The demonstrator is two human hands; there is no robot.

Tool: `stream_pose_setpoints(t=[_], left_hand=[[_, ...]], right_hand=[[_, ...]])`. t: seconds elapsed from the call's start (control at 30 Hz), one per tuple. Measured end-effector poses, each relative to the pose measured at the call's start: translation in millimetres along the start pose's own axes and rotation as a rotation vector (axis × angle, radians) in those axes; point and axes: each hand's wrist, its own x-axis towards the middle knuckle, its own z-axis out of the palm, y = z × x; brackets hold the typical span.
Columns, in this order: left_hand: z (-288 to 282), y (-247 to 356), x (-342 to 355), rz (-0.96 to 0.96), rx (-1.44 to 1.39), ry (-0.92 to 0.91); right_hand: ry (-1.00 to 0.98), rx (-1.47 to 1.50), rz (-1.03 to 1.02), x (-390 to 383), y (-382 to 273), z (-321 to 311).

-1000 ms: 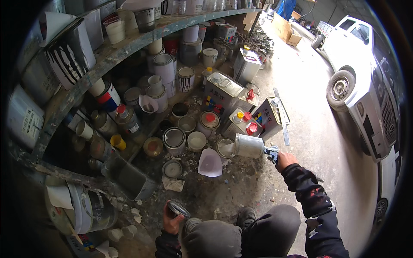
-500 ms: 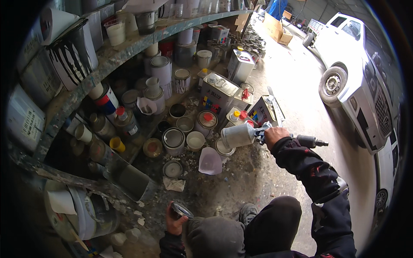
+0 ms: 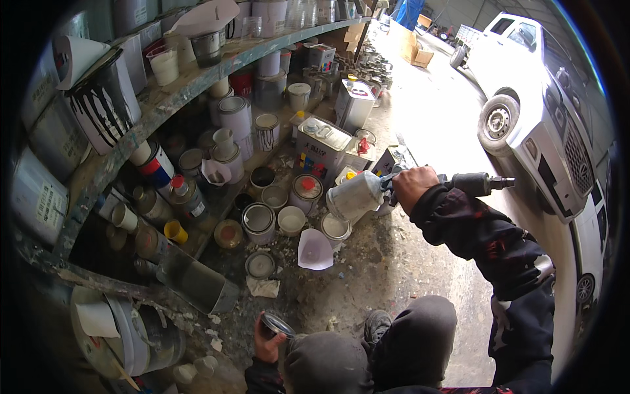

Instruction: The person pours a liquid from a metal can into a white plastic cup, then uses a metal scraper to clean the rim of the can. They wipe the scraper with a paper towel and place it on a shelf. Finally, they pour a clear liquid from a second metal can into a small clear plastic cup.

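My right hand [image 3: 415, 186] is closed around the handle of a spray gun, held out over the floor at right. The gun's grey metal cup [image 3: 354, 197] tips to the left, and a dark hose fitting [image 3: 482, 183] sticks out on the other side of the hand. Low in the view, beside my knee, my left hand [image 3: 266, 343] grips a round metal lid [image 3: 277, 325] by its edge. Under the gun stand an open paint can [image 3: 336, 227] and a pale paper cone [image 3: 315, 249]. A white tub [image 3: 291, 222] and a grey-filled can [image 3: 258, 218] sit left of these.
A paint-splashed shelf [image 3: 197, 73] crowded with cans curves along the left. Rectangular solvent tins [image 3: 320, 146] stand beyond the gun. A large bucket [image 3: 131, 335] is at lower left. A white pickup truck [image 3: 535, 105] and a cardboard box [image 3: 410, 47] are at far right.
My right hand has lifted the spray gun slightly, and its hose end has swung upward and right. The left hand still holds the lid in nearly the same place. The view has shifted a little.
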Motion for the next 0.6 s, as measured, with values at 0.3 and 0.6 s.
stream_pose_setpoints(t=[0.3,0.6], left_hand=[[8.2,4.1,1.0,0.027,0.003,-0.008],[14.1,9.3,-1.9,0.019,-0.055,-0.021]], right_hand=[[0.006,-0.037,0.004,-7.2,10.2,-25.4],[0.03,-0.061,0.003,-11.3,12.5,-31.9]])
